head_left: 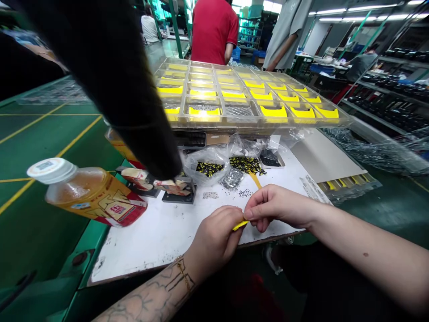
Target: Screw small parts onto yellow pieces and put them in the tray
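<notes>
Near the front edge of the white board (154, 241), my left hand (216, 232) is closed round a small yellow piece (240, 225), which shows at its fingertips. My right hand (268, 208) meets it there, thumb and forefinger pinched at the piece's upper end; whatever they grip is too small to make out. Behind the hands lie small black and yellow parts (246, 164) on clear plastic, a pile of clear bits (232, 178) and scattered tiny black pieces (244, 193). A clear tray (254, 120) at the back holds several yellow pieces in its compartments.
A bottle (97, 194) stands at the left, near dark fixtures (179, 197). A large black blurred object (134, 89) blocks the upper left. Cardboard (328, 152) lies at the right. A person in red (214, 31) is beyond the tray.
</notes>
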Motion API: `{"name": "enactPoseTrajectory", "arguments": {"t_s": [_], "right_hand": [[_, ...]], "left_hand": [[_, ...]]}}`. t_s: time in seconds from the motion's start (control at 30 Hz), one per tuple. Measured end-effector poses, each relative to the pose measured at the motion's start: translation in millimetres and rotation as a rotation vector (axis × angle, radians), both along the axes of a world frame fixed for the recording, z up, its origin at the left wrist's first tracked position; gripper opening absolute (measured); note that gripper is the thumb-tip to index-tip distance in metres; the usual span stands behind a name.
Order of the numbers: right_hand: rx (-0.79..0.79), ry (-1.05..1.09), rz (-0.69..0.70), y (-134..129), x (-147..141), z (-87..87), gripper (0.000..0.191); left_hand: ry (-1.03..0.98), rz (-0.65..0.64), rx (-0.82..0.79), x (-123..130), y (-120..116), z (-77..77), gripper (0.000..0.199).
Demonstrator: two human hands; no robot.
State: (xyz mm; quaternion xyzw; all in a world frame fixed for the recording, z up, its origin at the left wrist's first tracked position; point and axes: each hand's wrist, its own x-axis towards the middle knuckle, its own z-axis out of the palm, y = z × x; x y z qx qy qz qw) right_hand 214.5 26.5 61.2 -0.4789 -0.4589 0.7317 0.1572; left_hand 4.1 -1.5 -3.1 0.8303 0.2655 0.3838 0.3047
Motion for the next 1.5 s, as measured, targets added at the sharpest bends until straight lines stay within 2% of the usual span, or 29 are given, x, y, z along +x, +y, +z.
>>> {"name": "enactPoseTrajectory", "arguments": {"t_s": [0.17,0.23,0.33,0.43,0.57,0.7,0.83,0.97,1.1,1.23,1.33,1.5], "right_hand": [[0.035,-0.035,0.005,1.6,-2.8,-0.1,0.033],[0.203,-0.138,0.026,8.5,-4.6,-2.7,0.033],[0.565,-0.373,0.031,29.2,-16.1,-9.6,0.032],[0.778,-0.52,0.035,57.4,-40.8,-15.9,0.024],[0.963,-0.685,0.071,86.0,-78.6,-21.4,0.018],[1.011,-0.762,0.058,91.6,-96.7,-28.1,0.014],[0.998,-0.672,-0.019,91.1,-88.4,-27.7,0.015],[0.82,-0.497,-0.108,84.3,-61.0,-15.3,0.012],[0.663,-0.369,-0.219,47.1,-22.2,-3.0,0.024],[0.515,-0.223,-0.277,-0.1,5.2,-1.5,0.031],[0.396,-0.09,-0.297,-15.9,8.0,-5.2,0.03],[0.332,0.092,-0.309,-12.3,-1.3,-6.6,0.025]], "left_hand": [[0.014,0.042,-0.091,0.1,-3.7,2.4,0.025],[-0.008,0.098,-0.137,0.0,-3.6,3.1,0.021],[-0.052,0.192,-0.207,-0.3,-1.5,2.8,0.015],[-0.087,0.234,-0.271,-0.6,0.3,1.0,0.016],[-0.119,0.266,-0.301,-0.3,0.1,-2.0,0.018],[-0.127,0.287,-0.311,0.5,-0.9,-2.6,0.019],[-0.125,0.302,-0.349,0.3,0.2,-3.3,0.021],[-0.195,0.291,-0.417,-0.7,2.1,-5.4,0.02],[-0.222,0.231,-0.453,-1.0,2.2,-4.6,0.018],[-0.185,0.17,-0.445,-1.1,1.9,-0.4,0.017],[-0.144,0.1,-0.427,-1.7,2.6,2.5,0.016],[-0.095,0.074,-0.389,-3.8,3.2,2.7,0.013]]}}
